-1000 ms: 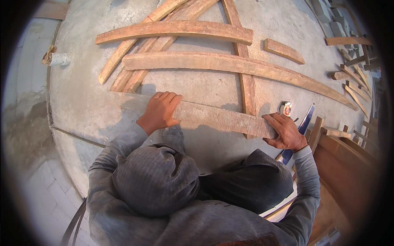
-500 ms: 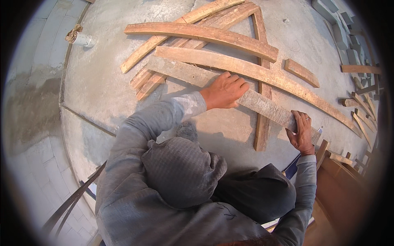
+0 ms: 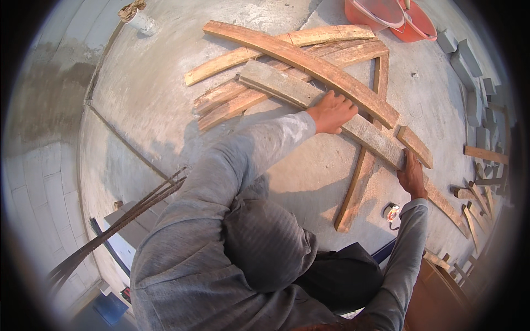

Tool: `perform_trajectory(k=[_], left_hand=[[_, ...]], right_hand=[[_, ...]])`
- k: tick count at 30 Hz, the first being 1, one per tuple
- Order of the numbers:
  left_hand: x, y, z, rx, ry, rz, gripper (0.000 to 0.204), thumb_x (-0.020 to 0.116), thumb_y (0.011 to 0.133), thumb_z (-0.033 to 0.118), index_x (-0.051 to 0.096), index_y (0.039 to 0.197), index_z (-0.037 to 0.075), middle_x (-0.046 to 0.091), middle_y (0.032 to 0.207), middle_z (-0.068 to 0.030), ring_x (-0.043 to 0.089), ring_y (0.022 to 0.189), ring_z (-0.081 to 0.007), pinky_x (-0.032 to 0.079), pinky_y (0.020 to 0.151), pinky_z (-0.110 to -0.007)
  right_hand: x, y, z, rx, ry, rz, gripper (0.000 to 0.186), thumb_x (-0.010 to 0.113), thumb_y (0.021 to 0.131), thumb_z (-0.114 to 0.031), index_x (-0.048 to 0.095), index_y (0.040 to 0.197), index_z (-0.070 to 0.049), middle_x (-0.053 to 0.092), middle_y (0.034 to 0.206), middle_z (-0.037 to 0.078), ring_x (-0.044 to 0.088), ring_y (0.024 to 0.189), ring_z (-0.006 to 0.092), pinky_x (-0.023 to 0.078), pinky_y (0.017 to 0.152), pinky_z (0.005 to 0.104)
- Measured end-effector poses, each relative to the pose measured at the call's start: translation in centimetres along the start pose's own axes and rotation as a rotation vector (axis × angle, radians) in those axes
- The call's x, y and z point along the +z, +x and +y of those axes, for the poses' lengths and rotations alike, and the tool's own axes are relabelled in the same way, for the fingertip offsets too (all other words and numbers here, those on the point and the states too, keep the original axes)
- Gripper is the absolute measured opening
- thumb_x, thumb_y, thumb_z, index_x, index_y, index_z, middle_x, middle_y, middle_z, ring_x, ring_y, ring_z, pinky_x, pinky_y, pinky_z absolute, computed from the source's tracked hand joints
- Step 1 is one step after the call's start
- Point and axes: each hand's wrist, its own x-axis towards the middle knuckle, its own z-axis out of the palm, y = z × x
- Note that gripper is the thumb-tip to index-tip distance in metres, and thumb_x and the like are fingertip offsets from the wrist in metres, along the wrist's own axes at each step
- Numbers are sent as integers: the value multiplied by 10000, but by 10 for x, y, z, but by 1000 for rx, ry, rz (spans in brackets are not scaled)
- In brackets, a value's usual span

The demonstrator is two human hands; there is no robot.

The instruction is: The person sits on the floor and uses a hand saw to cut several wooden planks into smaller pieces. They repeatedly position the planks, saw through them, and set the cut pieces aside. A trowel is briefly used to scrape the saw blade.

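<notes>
A weathered grey wooden board (image 3: 276, 84) slants from upper left to lower right in front of me, on top of other timber. My left hand (image 3: 333, 112) lies across its middle, fingers bent over the far edge. Near the board's right end, my right hand (image 3: 411, 175) grips it, thumb and fingers partly hidden. Just beyond runs a long reddish beam (image 3: 309, 63), crossing a paler beam (image 3: 237, 59). A crosspiece (image 3: 354, 193) passes under the grey board, and a short wooden block (image 3: 415, 147) rests beside my right hand. Another long beam (image 3: 446, 207) shows its right end past that hand.
Two red tubs (image 3: 414, 27) stand at the far right, near grey blocks (image 3: 464, 69). Loose wood offcuts (image 3: 477, 196) lie at the right. Thin rusty rods (image 3: 138, 212) reach in from the left. A small round object (image 3: 391, 212) sits near my right forearm.
The grey board has moved away from me and now covers much of the long beam that lay beyond it. Both hands keep hold of it. My view has shifted, bringing the red tubs in.
</notes>
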Motion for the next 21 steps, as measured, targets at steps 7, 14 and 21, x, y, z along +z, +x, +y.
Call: perform_trajectory(k=[7, 14, 21], left_hand=[[0, -1, -10, -45, -23, -44, 589, 908, 658, 358, 587, 1086, 111, 615, 1002, -53, 614, 1000, -232, 421, 827, -402], [-1, -5, -9, -66, -27, -1, 590, 911, 652, 364, 592, 1083, 117, 607, 999, -43, 606, 1011, -226, 423, 817, -401], [-4, -13, -9, -46, 82, -4, 582, 905, 662, 351, 586, 1087, 115, 596, 986, -43, 602, 989, -224, 419, 796, -395]], right_hand=[[0, 10, 1, -4, -10, 8, 746, 719, 709, -40, 466, 1409, -88, 566, 1344, 154, 518, 1280, 408, 363, 1084, 558], [-1, 12, -2, -33, 13, 20, 767, 715, 674, -33, 473, 1399, -99, 571, 1335, 152, 516, 1282, 393, 350, 1099, 557], [-1, 21, -20, 19, 60, -12, 780, 734, 649, -43, 479, 1382, -116, 574, 1324, 147, 523, 1261, 394, 359, 1089, 533]])
